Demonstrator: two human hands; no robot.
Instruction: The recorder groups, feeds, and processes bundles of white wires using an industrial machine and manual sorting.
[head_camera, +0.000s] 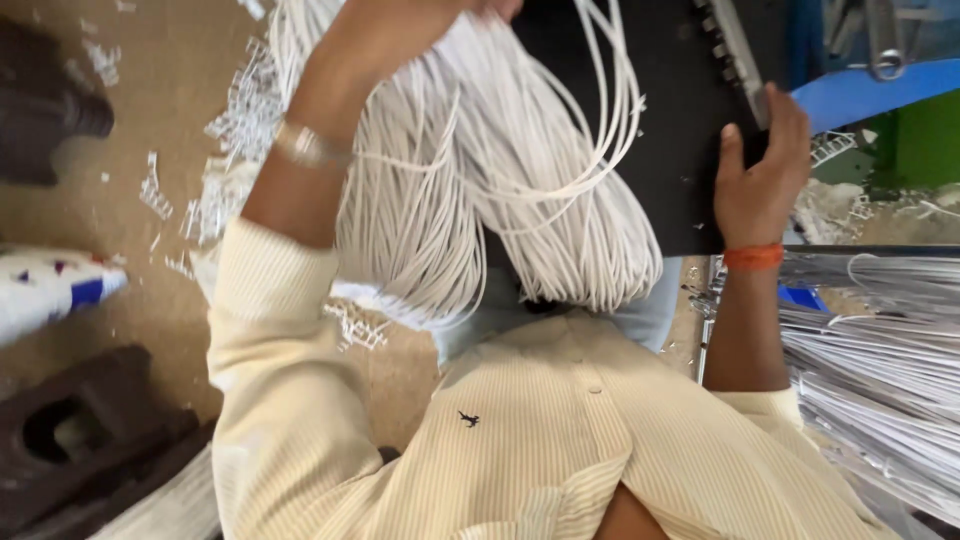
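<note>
One big bundle of white cords (480, 190) hangs in looped strands down over the person's lap, too many strands to count. The left hand (400, 30) is raised at the top edge of the view, closed around the upper part of the cords; its fingertips are cut off by the frame, so how tight the grip is cannot be told. A metal watch (305, 147) sits on that wrist, above a cream striped sleeve (265, 330).

The right hand (762, 170) is partly open, thumb apart from the fingers, and grips the right edge of one black board (680, 130) that lies behind the cords. An orange band (752, 257) circles that wrist. A grey metal bar (740, 50) with teeth runs along the board's upper right part, just by the fingertips.

To the right lies one stack of thin white rods (880, 370), well apart from the cords. Above it a blue curved piece (870, 90) and a green surface (920, 140) show.

White scraps (230, 130) are scattered on the brown floor (150, 290) at the left. Two dark blocks rest there: one block (45, 110) at the upper left, another dark block with a hole (80, 440) at the lower left. Between them lies one white package (50, 285) with blue and red marks, oblong, near the left edge.
</note>
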